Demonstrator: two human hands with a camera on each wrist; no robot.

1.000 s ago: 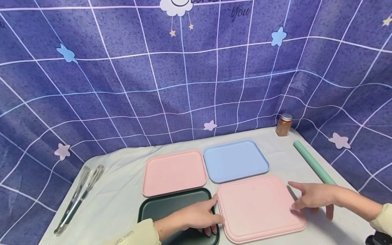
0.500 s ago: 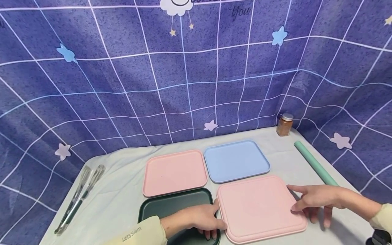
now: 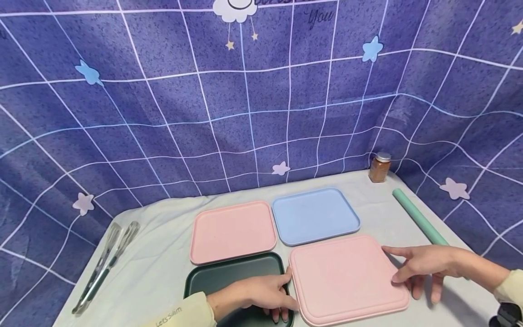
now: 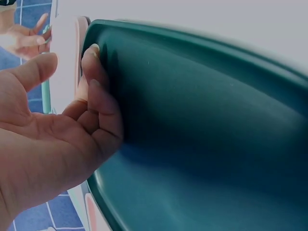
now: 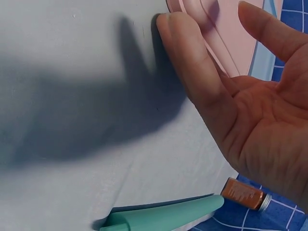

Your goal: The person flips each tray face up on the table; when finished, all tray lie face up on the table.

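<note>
A pink cutting board (image 3: 347, 279) with a groove along its edge lies flat at the front right in the head view. At its left edge is my left hand (image 3: 265, 293), index finger and thumb reaching to the rim. The other fingers bend over the dark green tray (image 4: 202, 106), which lies just left of the board. My right hand (image 3: 426, 265) stands at the board's right edge, fingers and thumb spread, with fingertips at the rim. In the right wrist view its long fingers (image 5: 197, 67) look straight beside the board's corner. Neither hand grips the board.
Behind lie a pink tray (image 3: 234, 232) and a blue tray (image 3: 315, 215). Metal tongs (image 3: 106, 268) rest at the left, a green roll (image 3: 418, 218) at the right. A jar of brown contents (image 3: 379, 168) stands at the back right corner, before a blue curtain (image 3: 265, 91).
Both hands stay at the board's edges. The right hand's fingers have shifted slightly along the rim. The board and trays look almost unmoved.
</note>
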